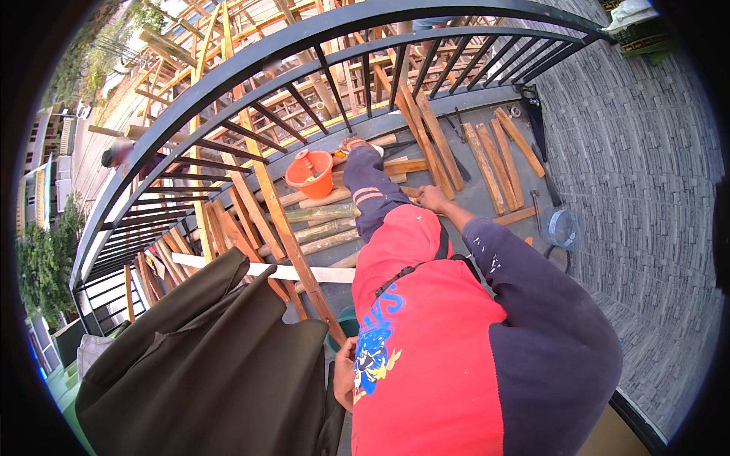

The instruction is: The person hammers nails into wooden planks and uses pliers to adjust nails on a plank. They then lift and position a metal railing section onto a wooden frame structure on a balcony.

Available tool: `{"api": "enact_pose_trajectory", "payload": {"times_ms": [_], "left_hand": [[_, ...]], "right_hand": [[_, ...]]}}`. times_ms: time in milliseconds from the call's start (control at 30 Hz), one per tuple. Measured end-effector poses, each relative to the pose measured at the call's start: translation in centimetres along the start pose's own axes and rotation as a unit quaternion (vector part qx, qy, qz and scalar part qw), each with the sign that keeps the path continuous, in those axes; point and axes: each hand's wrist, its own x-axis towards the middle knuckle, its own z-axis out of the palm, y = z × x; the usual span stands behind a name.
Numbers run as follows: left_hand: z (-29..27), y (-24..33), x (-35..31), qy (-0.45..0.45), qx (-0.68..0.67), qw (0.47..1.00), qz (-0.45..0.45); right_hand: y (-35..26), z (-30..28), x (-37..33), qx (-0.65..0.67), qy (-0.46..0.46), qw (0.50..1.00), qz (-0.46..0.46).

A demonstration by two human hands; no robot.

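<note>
Planks [441, 144], straight and wooden, near right hand [434, 199]; round poles [328, 230]; grip of fingers [424, 197] unclear.

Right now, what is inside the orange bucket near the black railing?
In the orange bucket, a reddish object shows at the opening, too small to identify. The bucket's wall hides the bottom.

Blue lettering [386, 304], partly lost in folds, sits beside a cartoon print [371, 356] on a red top [445, 357]
</note>
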Motion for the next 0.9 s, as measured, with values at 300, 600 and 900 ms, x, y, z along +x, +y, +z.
{"api": "enact_pose_trajectory", "payload": {"times_ms": [300, 600, 900], "left_hand": [[1.0, -5.5, -4.6, -0.069, -0.007, 0.994, -0.081], [3.1, -10.3, -3.8, -0.109, -0.075, 0.988, -0.08], [5.2, -12.8, -1.5, -0.146, -0.038, 0.987, 0.052]], "right_hand": [[9.8, 3.6, -14.3, 0.004, -0.093, 0.992, 0.084], [14.4, -1.3, -17.9, -0.085, -0.101, 0.987, 0.093], [4.4, -8.4, -10.0, -0.038, 0.029, 0.998, -0.047]]}}
